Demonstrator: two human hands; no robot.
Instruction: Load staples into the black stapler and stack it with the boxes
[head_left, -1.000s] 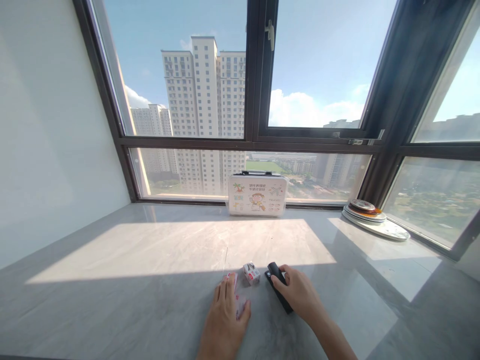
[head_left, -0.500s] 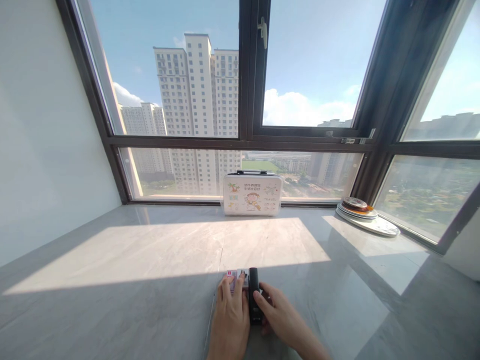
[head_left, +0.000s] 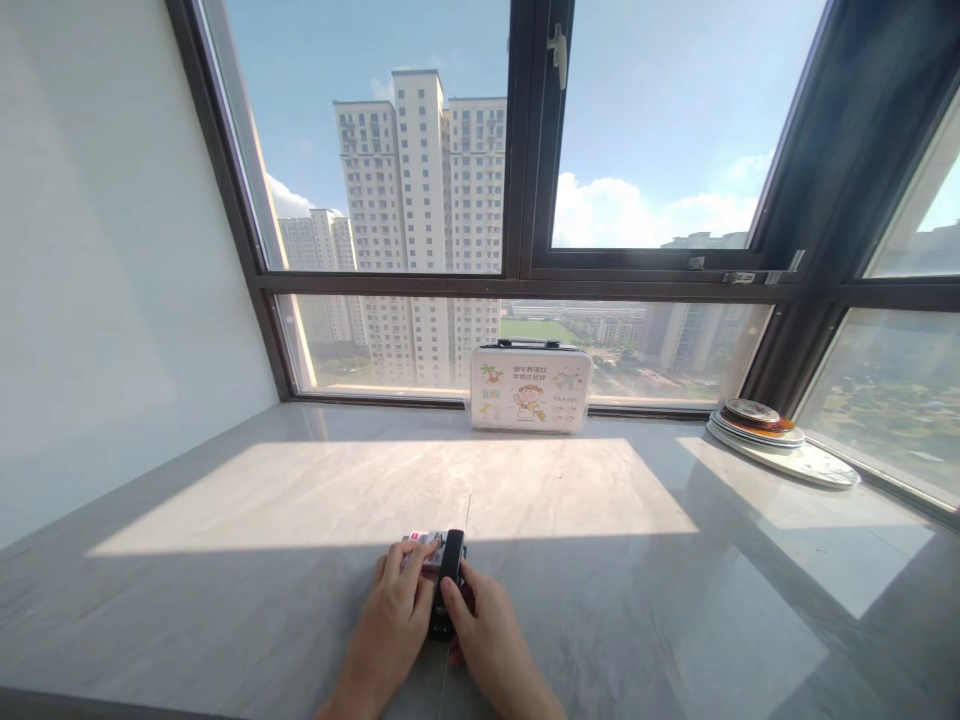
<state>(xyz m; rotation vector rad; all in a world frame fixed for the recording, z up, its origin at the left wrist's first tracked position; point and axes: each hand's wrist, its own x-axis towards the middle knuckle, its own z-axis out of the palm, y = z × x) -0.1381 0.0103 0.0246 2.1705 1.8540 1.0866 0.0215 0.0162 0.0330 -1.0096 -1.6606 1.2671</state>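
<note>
Black stapler point(head_left: 451, 556) in R hand point(head_left: 486, 617), boxes point(head_left: 433, 563) under L hand point(head_left: 393, 602)

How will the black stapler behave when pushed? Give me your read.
The black stapler is probably stiff: its long body looks straight and solid. Its blocky shape seems unlikely to roll, but the reflective countertop may let it slide.

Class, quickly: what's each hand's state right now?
Left hand: over the small boxes; grip cannot be told.
Right hand: closed, holding the black stapler.
</note>
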